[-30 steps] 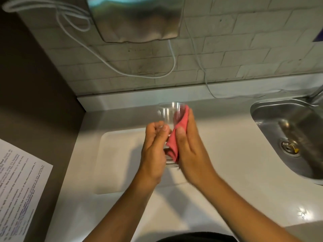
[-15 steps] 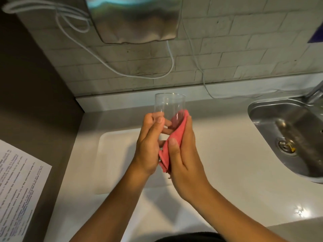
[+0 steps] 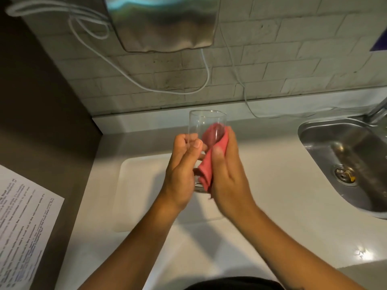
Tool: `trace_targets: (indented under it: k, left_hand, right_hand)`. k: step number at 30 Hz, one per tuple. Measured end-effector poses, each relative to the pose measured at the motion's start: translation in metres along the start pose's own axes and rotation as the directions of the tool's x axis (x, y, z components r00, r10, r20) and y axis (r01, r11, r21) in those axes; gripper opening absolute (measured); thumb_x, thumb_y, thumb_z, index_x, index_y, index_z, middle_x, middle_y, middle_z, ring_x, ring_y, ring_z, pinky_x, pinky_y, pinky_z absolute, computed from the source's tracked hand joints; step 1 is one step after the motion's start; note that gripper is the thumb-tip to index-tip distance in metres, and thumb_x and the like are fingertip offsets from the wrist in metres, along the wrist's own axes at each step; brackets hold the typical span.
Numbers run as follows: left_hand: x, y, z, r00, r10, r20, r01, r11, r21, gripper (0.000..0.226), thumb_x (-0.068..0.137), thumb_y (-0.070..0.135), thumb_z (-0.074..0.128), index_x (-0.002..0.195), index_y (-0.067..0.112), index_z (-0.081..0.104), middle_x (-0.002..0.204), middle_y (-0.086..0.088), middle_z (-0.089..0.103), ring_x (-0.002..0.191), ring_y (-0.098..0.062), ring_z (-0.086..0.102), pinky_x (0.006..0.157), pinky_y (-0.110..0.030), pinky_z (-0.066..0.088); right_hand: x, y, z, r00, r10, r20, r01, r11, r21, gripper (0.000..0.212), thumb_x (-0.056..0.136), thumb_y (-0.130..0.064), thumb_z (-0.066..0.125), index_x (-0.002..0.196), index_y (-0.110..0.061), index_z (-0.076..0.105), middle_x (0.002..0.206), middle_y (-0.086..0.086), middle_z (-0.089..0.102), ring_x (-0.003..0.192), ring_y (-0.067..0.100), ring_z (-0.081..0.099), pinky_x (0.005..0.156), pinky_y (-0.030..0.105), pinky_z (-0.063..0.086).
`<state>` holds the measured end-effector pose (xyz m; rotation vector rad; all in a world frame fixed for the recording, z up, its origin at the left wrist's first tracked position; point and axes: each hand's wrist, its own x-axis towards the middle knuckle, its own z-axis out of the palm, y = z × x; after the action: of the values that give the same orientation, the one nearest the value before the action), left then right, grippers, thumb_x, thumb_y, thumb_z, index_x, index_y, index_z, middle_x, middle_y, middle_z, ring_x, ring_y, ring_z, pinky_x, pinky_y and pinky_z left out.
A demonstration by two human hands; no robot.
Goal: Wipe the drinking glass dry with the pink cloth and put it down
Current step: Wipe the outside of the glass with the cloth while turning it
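Observation:
A clear drinking glass is held upright above the white counter, its rim toward the wall. My left hand grips its left side with fingers wrapped round the lower half. My right hand presses the pink cloth flat against the glass's right side. Part of the cloth shows through the glass wall. The base of the glass peeks out between my two palms.
A shallow white tray lies on the counter under my hands. A steel sink sits at the right. A printed sheet lies at the left. A metal appliance and white cables hang on the tiled wall.
The glass has been raised and tipped more upright in my hands. The cloth has slid down its right side while my right hand keeps rubbing.

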<state>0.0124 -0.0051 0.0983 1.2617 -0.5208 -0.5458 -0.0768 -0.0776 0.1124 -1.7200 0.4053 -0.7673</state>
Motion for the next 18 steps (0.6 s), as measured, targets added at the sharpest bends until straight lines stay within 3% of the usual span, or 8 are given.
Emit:
trace_targets:
  k: [2, 6, 8, 10, 12, 14, 16, 18]
  left_hand:
    - [-0.007, -0.003, 0.005, 0.999, -0.038, 0.024, 0.039, 0.999, -0.038, 0.034, 0.095, 0.05, 0.059, 0.11, 0.02, 0.057, 0.089, 0.008, 0.072, 0.079, -0.006, 0.071, 0.06, -0.022, 0.058]
    - [-0.002, 0.002, 0.002, 1.0, -0.009, -0.017, 0.009, 0.999, -0.045, 0.033, 0.094, 0.048, 0.06, 0.11, 0.019, 0.059, 0.089, 0.005, 0.07, 0.081, -0.011, 0.068, 0.069, -0.027, 0.056]
    - [0.002, 0.006, -0.002, 1.0, 0.011, -0.022, -0.012, 0.999, -0.037, 0.028, 0.099, 0.041, 0.055, 0.115, 0.018, 0.058, 0.1, -0.002, 0.071, 0.091, -0.016, 0.071, 0.078, -0.032, 0.059]
    - [0.0, 0.007, -0.002, 1.0, -0.002, -0.004, 0.002, 1.0, -0.001, 0.031, 0.099, 0.044, 0.056, 0.117, 0.018, 0.057, 0.105, -0.005, 0.07, 0.094, -0.016, 0.071, 0.079, -0.032, 0.06]
    - [-0.006, 0.005, 0.001, 0.998, -0.038, 0.042, 0.038, 0.999, -0.003, 0.031, 0.099, 0.044, 0.055, 0.116, 0.018, 0.058, 0.102, -0.002, 0.071, 0.09, -0.015, 0.07, 0.073, -0.028, 0.059]
    - [-0.008, 0.005, 0.004, 0.992, -0.09, 0.084, 0.095, 0.994, -0.06, 0.031, 0.101, 0.042, 0.049, 0.117, 0.016, 0.058, 0.097, 0.001, 0.074, 0.085, -0.012, 0.071, 0.065, -0.026, 0.06]
    - [-0.006, 0.008, 0.006, 0.993, -0.09, 0.072, 0.094, 0.994, -0.056, 0.034, 0.099, 0.043, 0.051, 0.118, 0.016, 0.057, 0.098, -0.001, 0.073, 0.085, -0.011, 0.071, 0.063, -0.024, 0.059]
    - [-0.004, 0.011, 0.011, 0.999, -0.034, 0.011, 0.033, 0.995, 0.097, 0.04, 0.092, 0.049, 0.056, 0.12, 0.022, 0.05, 0.11, -0.01, 0.065, 0.092, -0.019, 0.069, 0.07, -0.032, 0.061]
  right_hand:
    - [0.023, -0.007, -0.007, 0.998, 0.021, -0.053, -0.02, 1.0, 0.018, 0.044, 0.109, -0.039, 0.033, 0.151, -0.033, 0.043, 0.135, -0.001, 0.064, 0.12, 0.013, 0.066, 0.103, 0.029, 0.053]
    - [0.0, 0.0, 0.0, 1.0, 0.029, -0.001, -0.029, 0.999, -0.028, 0.067, 0.11, -0.038, 0.034, 0.171, -0.018, 0.018, 0.171, -0.002, 0.039, 0.159, 0.008, 0.038, 0.131, 0.041, 0.035]
    - [-0.023, 0.004, 0.009, 0.999, -0.003, 0.033, 0.006, 0.996, -0.088, 0.068, 0.11, -0.036, 0.034, 0.171, -0.017, 0.014, 0.172, -0.001, 0.036, 0.161, 0.011, 0.036, 0.131, 0.045, 0.034]
    - [-0.021, 0.004, 0.005, 1.0, -0.016, 0.022, 0.018, 0.998, -0.057, 0.06, 0.11, -0.036, 0.034, 0.167, -0.019, 0.026, 0.16, 0.0, 0.05, 0.15, 0.013, 0.05, 0.124, 0.042, 0.044]
    - [-0.001, -0.001, -0.002, 0.999, 0.027, -0.046, -0.026, 0.999, 0.021, 0.047, 0.109, -0.038, 0.034, 0.154, -0.024, 0.043, 0.133, -0.007, 0.066, 0.123, 0.006, 0.067, 0.105, 0.031, 0.055]
    - [0.016, -0.005, -0.009, 0.99, 0.068, -0.121, -0.06, 0.996, 0.07, 0.041, 0.109, -0.042, 0.033, 0.143, -0.027, 0.052, 0.112, -0.018, 0.07, 0.102, 0.0, 0.071, 0.089, 0.021, 0.055]
    - [0.017, -0.006, -0.007, 0.987, 0.06, -0.146, -0.048, 0.995, 0.087, 0.037, 0.113, -0.041, 0.034, 0.142, -0.028, 0.052, 0.106, -0.02, 0.071, 0.096, -0.001, 0.071, 0.083, 0.016, 0.055]
    - [0.015, -0.003, -0.005, 0.98, 0.081, -0.184, -0.061, 0.992, 0.113, 0.032, 0.115, -0.038, 0.034, 0.141, -0.03, 0.051, 0.102, -0.026, 0.071, 0.089, -0.003, 0.07, 0.077, 0.014, 0.055]
